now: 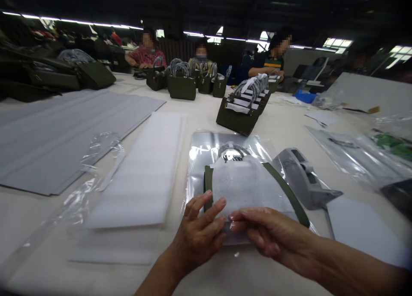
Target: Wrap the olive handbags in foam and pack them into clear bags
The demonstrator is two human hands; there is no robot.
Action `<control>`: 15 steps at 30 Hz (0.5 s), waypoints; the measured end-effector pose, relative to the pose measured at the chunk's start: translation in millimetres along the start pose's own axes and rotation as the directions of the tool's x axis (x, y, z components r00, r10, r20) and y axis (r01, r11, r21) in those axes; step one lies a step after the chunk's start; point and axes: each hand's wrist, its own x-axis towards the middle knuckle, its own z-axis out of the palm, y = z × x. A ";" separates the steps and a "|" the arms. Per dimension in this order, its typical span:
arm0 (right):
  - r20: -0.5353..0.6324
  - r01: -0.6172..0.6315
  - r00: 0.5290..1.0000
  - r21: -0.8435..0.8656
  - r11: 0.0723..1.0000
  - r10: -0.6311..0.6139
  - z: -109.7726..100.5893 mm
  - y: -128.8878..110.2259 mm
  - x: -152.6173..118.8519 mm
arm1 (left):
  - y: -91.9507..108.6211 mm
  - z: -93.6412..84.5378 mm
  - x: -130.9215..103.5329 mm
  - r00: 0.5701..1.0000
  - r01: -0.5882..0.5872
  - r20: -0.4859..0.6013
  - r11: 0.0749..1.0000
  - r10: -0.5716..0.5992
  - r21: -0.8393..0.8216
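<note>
A dark green handbag [283,180] lies flat in front of me. A white foam sheet [247,184] covers most of it, leaving green edges out at both sides. Its wrapped handles [234,150] point away from me. Under the bag is a shiny clear plastic bag [198,154]. My left hand [201,227] rests on the sheet's near left part, fingers spread. Over the near edge, my right hand [273,233] has its thumb and fingertips pinched together; what they hold, if anything, I cannot make out. A grey tape dispenser [301,175] sits just right of the handbag.
White foam sheets [141,171] are stacked at left, beside large grey sheets [64,132] and crumpled clear plastic [83,197]. Farther back stand green handbags [238,117] with wrapped handles. Clear plastic bags [357,154] lie at right. Co-workers [148,57] are across the table.
</note>
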 end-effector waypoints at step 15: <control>-0.190 0.079 0.979 0.024 0.997 -0.073 12.8 14.2 -10.6 | -10.4 2.4 11.5 0.996 -0.069 0.045 0.991 0.074 -0.116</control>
